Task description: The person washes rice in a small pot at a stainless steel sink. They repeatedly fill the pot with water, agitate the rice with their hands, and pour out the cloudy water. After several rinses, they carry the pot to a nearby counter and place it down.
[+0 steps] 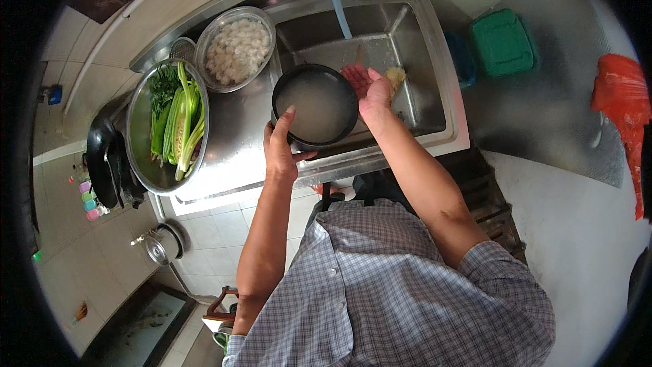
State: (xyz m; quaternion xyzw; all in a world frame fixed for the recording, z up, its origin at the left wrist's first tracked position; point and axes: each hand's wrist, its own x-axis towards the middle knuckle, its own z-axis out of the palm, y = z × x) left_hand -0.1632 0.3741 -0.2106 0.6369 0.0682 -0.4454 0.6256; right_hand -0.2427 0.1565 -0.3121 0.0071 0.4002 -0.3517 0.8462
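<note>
My left hand (280, 148) grips the near left side of a round black bowl (314, 69), its thumb over the rim and fingers at the underside. Cloudy whitish water (314, 105) stands in the bowl, which is held over the near left part of a steel sink (421, 117). Beside the bowl's right rim is my right hand (373, 95), palm turned up and fingers stretched out. Its fingers look reddish and are not sharp. Just right of that hand, a pale yellowish scrubber-like clump (395, 76) lies in the sink.
A light blue hose (337, 0) hangs into the sink. To the left stand a steel bowl (270, 30) of pale, lumpy pieces in water and a steel basin (133, 122) of green vegetables. A green plastic container (502, 42) and a red plastic bag (621, 92) are at right.
</note>
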